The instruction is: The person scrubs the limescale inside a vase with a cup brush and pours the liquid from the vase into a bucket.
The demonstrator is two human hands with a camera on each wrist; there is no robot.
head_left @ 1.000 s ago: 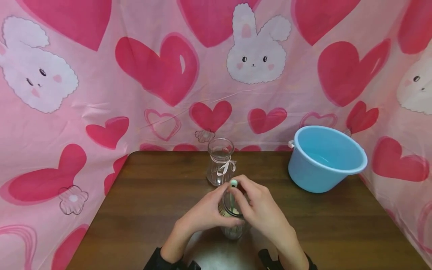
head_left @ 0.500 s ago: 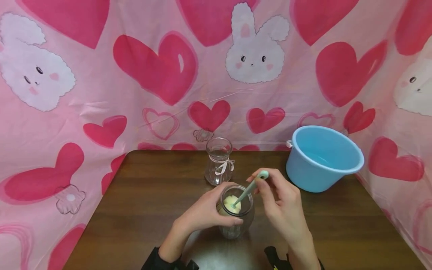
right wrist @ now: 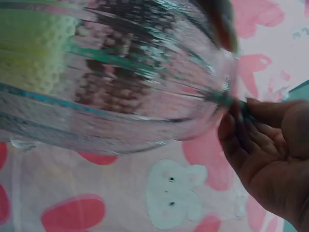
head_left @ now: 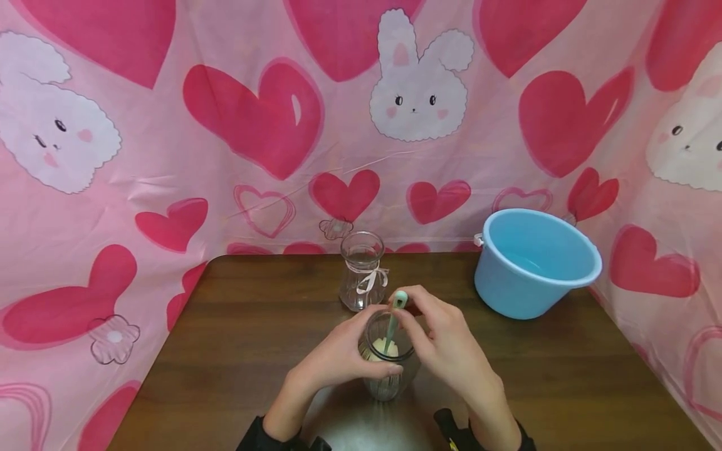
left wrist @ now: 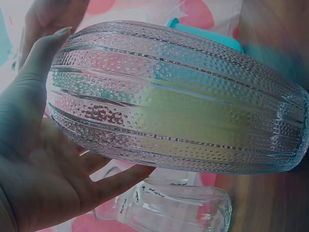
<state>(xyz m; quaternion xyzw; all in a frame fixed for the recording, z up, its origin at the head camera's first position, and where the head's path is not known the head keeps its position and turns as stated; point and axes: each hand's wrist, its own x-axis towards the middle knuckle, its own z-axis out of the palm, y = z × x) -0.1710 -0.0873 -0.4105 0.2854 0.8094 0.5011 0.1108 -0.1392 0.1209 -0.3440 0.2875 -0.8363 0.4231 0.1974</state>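
My left hand curls round the neck of a ribbed clear glass jar near the middle of the table, thumb across its front. Down in the jar is a pale yellow sponge on a green handle, a sponge bottle brush. Between thumb and fingers my right hand pinches the handle's top, just above the rim. Close up in the left wrist view, the jar has a dotted texture and the yellow sponge shows through its wall, filling part of the lower half.
Behind the jar stands a second glass vase with a white ribbon bow at its neck. A light blue bucket sits at the back right of the brown wooden table. A pink heart-and-rabbit cloth hangs behind.
Half a second ago my right hand was farther right, with the brush handle leaning that way; it has swung back over the jar's mouth. My left hand keeps its hold on the jar.
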